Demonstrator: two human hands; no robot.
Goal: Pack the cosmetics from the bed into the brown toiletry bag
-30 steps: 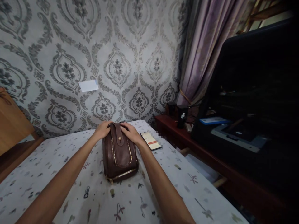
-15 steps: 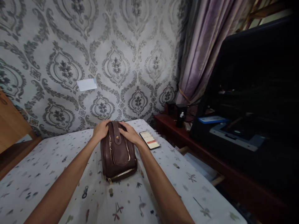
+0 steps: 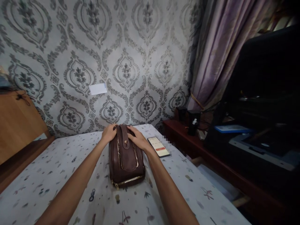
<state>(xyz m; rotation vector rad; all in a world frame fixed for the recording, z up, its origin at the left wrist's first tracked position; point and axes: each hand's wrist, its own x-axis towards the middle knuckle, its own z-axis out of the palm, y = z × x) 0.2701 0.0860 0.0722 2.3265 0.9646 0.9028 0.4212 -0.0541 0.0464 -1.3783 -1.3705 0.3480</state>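
Note:
A dark brown leather bag [image 3: 127,157] lies on the printed bedsheet, with gold zips and a snap strap down its front. At its far left corner, my left hand [image 3: 109,132] is closed on the edge, its fingertips partly hidden behind the bag. My right hand [image 3: 137,138] grips the far right side, with the thumb lying near the strap and the fingers over the far edge. A phone [image 3: 158,147] with a lit screen rests on the sheet just right of my right forearm.
The patterned sheet [image 3: 93,175] covers the bed, which meets a wallpapered wall bearing a white paper [image 3: 97,89]. To the right are a dark red desk [image 3: 185,140], an open drawer [image 3: 217,182] and a large black screen [image 3: 262,81]. A wooden board [image 3: 21,125] stands at left.
The camera view has shifted, so everything appears further right and slightly lower. Both hands keep their places at the far end of the bag.

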